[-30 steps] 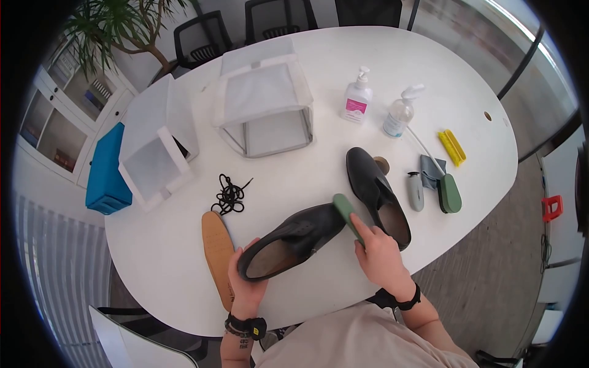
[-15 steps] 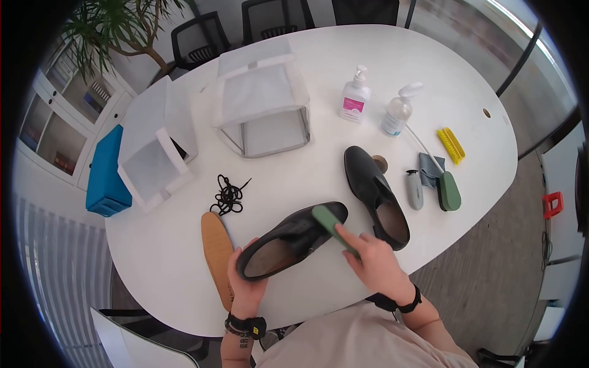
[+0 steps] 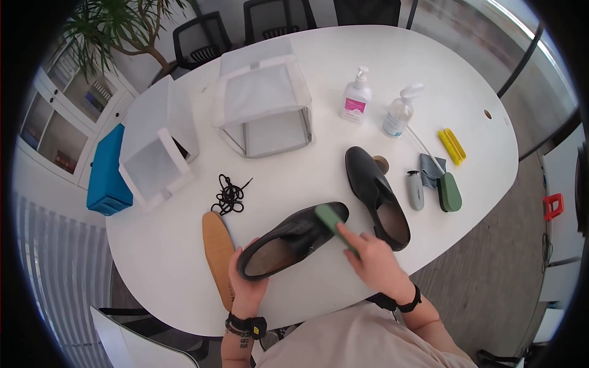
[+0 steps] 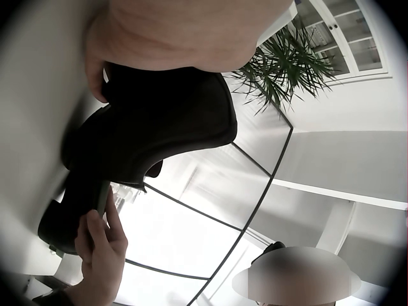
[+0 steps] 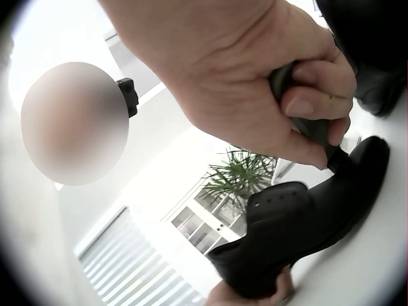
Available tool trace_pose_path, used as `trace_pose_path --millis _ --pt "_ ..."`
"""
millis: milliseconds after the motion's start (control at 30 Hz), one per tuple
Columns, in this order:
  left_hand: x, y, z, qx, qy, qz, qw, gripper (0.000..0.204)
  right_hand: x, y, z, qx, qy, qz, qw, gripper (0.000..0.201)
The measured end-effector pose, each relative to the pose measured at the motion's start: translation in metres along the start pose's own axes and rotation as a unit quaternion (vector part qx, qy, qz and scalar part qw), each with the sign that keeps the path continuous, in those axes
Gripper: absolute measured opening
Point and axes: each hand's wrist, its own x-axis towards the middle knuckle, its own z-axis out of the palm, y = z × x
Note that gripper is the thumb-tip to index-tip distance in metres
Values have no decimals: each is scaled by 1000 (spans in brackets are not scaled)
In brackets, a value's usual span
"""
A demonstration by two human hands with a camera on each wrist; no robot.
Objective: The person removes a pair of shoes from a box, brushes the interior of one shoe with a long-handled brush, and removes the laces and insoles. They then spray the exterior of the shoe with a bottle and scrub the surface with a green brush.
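Note:
A black lace-up shoe (image 3: 291,230) without its lace lies tilted near the table's front edge, toe to the right. My left hand (image 3: 246,285) grips it around the heel. In my right hand (image 3: 379,265) is a green-backed shoe brush (image 3: 331,222), its head against the upper just behind the toe. The right wrist view shows my fingers curled round the brush handle (image 5: 280,83), with dark bristles at the shoe's toe. The matching black shoe (image 3: 373,184) stands beside the brush, to the right. A tan insole (image 3: 217,254) lies left of my left hand.
Black laces (image 3: 230,195) lie in a tangle above the insole. To the right are a grey bottle (image 3: 416,191), a long-handled green brush (image 3: 451,193), a grey cloth (image 3: 431,172) and a yellow brush (image 3: 452,147). Farther back stand a pump bottle (image 3: 356,101), a spray bottle (image 3: 397,116) and white fabric boxes (image 3: 264,92).
My right hand has moved the brush left, from the toe tip back over the upper, then slightly right again. The left hand and the gripped shoe stay almost still.

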Motion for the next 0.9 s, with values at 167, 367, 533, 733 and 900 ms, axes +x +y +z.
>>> trace_pose_path --millis 167,367,533,733,900 --pt "-2 1 3 2 -4 -1 1000 56 2 3 5 -27 20 43 999 68" --pt "-1 1 3 -10 -2 -6 1000 55 -4 -8 5 11 -20 -8 1000 70" --pt "2 2 -2 -10 -8 -9 1000 60 3 7 8 -29 41 12 999 70" --pt "1 1 -3 -11 5 -10 1000 59 3 5 6 -29 18 20 999 70" --pt "2 0 -5 6 3 -15 1000 61 -1 -1 1 -11 9 -4 1000 68"
